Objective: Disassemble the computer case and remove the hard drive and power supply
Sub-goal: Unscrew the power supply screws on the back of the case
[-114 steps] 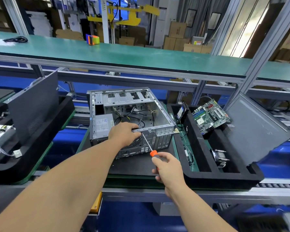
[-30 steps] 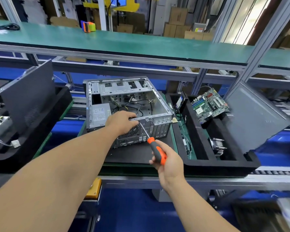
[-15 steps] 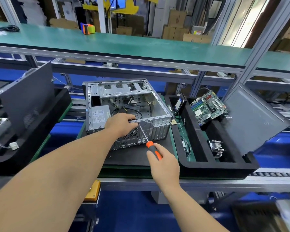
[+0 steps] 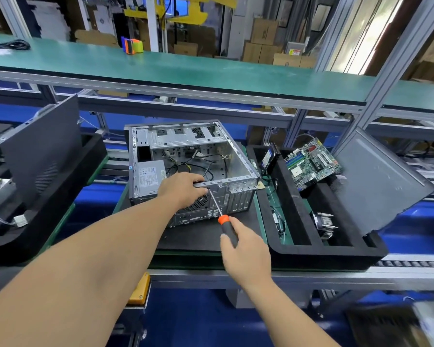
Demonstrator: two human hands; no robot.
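The open metal computer case (image 4: 238, 169) lies on its side on a black mat. A grey power supply (image 4: 149, 176) sits in its near-left corner, with loose cables behind it. My left hand (image 4: 183, 190) grips the case's near top rail, fingers curled over the edge. My right hand (image 4: 243, 251) holds an orange-and-black screwdriver (image 4: 226, 226); its tip meets a screw on the rear panel just below the rail, next to my left fingers. A hard drive (image 4: 269, 157) stands on edge in the black tray to the right.
The black foam tray (image 4: 323, 254) on the right holds a motherboard (image 4: 311, 162), a heatsink (image 4: 325, 222) and the grey side panel (image 4: 378, 181). Another black tray (image 4: 48, 196) with a panel stands left. A green shelf (image 4: 186, 68) runs behind.
My right hand has shifted its grip on the screwdriver handle while the tip stays at the same rear-panel screw. My left hand keeps its hold on the rail.
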